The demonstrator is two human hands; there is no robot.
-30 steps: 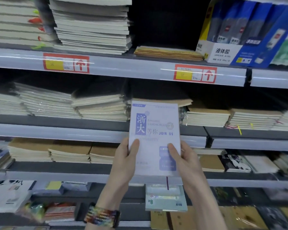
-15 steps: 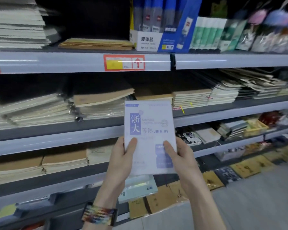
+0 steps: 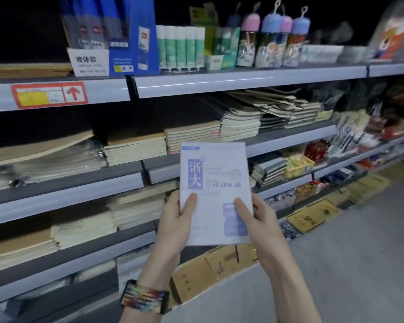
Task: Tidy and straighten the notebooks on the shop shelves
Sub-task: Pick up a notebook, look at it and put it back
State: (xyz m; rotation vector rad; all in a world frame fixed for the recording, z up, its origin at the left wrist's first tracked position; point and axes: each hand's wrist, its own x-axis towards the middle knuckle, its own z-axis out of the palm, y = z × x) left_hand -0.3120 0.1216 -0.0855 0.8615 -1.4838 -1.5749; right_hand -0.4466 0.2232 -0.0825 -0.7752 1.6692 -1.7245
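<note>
The shelves (image 3: 196, 82) had slid left since the earlier frame.
Left hand (image 3: 175, 220) and right hand (image 3: 259, 220) gripped the upright notebook (image 3: 215, 192) by its lower edges, thumbs on its cover.

Notebook (image 3: 216, 183) upright before the shelves (image 3: 243, 82), left hand (image 3: 175, 220) left, right hand (image 3: 259, 220) right.
</note>
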